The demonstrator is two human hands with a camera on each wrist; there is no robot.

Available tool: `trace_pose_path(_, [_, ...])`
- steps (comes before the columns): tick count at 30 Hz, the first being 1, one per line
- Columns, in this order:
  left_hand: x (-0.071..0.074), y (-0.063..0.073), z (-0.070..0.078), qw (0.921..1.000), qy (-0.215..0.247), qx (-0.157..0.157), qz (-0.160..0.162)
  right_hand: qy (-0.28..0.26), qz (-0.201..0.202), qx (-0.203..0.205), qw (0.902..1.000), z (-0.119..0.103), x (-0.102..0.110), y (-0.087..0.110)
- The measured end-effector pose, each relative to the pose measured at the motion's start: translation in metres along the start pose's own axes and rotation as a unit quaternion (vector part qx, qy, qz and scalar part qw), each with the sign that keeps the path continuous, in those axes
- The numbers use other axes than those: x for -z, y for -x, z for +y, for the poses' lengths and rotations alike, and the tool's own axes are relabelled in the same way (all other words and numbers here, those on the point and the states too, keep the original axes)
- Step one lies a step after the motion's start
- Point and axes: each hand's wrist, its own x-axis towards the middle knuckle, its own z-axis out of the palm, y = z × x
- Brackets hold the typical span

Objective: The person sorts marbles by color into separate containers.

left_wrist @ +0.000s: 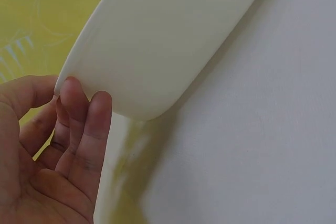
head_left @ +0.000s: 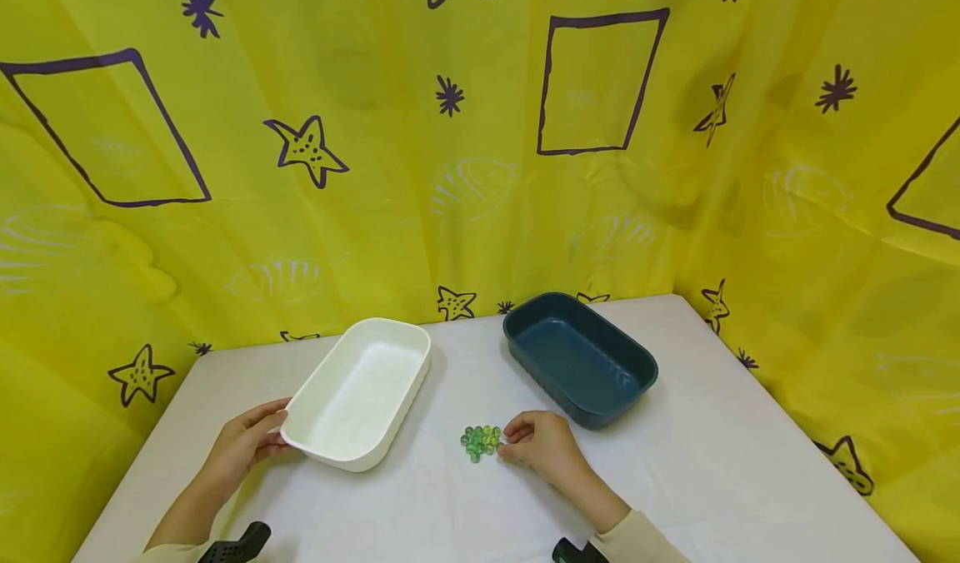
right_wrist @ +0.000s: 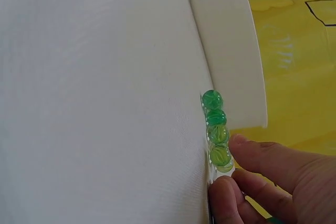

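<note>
A white rectangular plastic basin (head_left: 358,396) lies at the left of the table. My left hand (head_left: 243,438) pinches the rim at its near-left corner; thumb and fingertips on that rim show in the left wrist view. Right of the basin, a small cluster of green and yellow-green glass marbles (head_left: 480,440) sits on the cloth. My right hand (head_left: 546,450) is at the cluster's right edge, fingers bent loosely and a gap between thumb and fingers. In the right wrist view the thumb is beside the marbles (right_wrist: 218,134); whether it touches one I cannot tell.
A dark teal basin (head_left: 577,359) stands behind and right of the marbles. White cloth covers the table (head_left: 720,463). Yellow curtains (head_left: 375,238) with drawn stars and frames hang behind and at both sides. Dark devices (head_left: 238,544) show at both wrists.
</note>
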Motion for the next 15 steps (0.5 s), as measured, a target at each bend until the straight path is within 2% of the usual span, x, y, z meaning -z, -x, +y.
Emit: trace_pose_path(15, [0.0003,-0.001,-0.0021,0.9994,0.035,0.008,0.002,-0.009,-0.005,0.001,0.9999,-0.0027,-0.0017,0.0012])
